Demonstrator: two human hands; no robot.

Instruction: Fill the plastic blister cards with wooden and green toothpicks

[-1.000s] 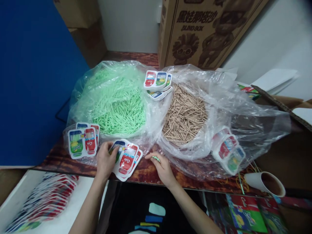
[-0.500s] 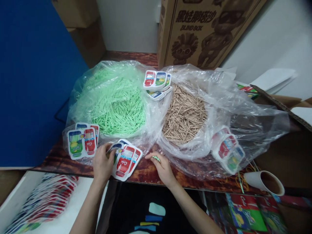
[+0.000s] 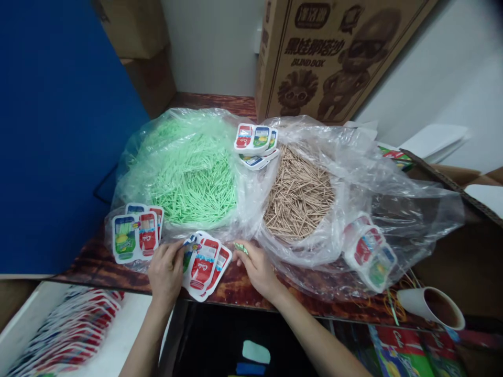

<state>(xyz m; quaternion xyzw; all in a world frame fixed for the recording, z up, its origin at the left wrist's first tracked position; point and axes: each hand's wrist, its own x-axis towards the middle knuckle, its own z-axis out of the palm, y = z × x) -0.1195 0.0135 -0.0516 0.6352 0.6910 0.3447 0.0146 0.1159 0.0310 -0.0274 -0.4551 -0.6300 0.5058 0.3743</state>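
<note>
My left hand [image 3: 167, 269] pinches the left edge of a bottle-shaped card pack [image 3: 204, 262] printed with a red Cola and a green bottle; more packs lie under it near the table's front edge. My right hand [image 3: 257, 264] is just right of these packs, its fingers closed on a small bunch of light green sticks [image 3: 241, 248]. Behind my hands sits a clear bag heaped with green sticks [image 3: 196, 193]. To its right, another bag holds brown sticks [image 3: 298, 193].
Similar packs lie at the left [image 3: 137, 235], between the bags [image 3: 255, 141] and on plastic at the right [image 3: 371, 251]. A cup of brown liquid [image 3: 432, 308] stands near the right front edge. A blue panel [image 3: 66, 131] borders the left; a printed carton [image 3: 314, 68] stands behind.
The whole scene sits slightly lower in view. My right hand has moved a little left with the green sticks, closer to the packs. My left hand keeps its pinch on the card pack.
</note>
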